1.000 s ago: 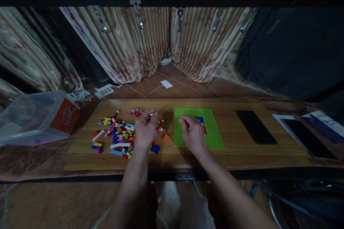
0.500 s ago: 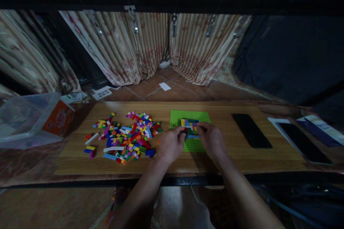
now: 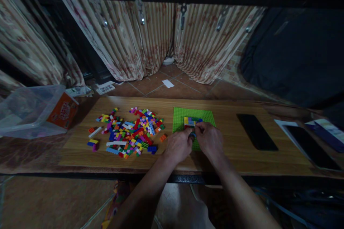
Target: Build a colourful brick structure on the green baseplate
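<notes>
A green studded baseplate (image 3: 179, 116) lies on the wooden board. On it stands a small build of coloured toy bricks (image 3: 189, 121), with yellow, purple, blue and red parts showing along its far side. My left hand (image 3: 179, 146) is at the near left of the build, fingers bent and closed on its bricks. Opposite it, my right hand (image 3: 210, 139) pinches at the bricks with thumb and forefinger. A bit of blue brick (image 3: 192, 134) shows between the fingertips of both hands. My hands cover the nearer part of the build.
A spread of loose toy bricks (image 3: 131, 134) covers the board's left side. One orange brick (image 3: 163, 137) lies near my left hand. A clear plastic box (image 3: 32, 114) stands far left. Right of the baseplate lies a black phone-like slab (image 3: 256, 131), with another dark slab (image 3: 311, 146) beyond.
My hands have come closer together over the near part of the build, the left moving right. The whole view has shifted slightly. An orange brick beside my left hand is now fully uncovered.
</notes>
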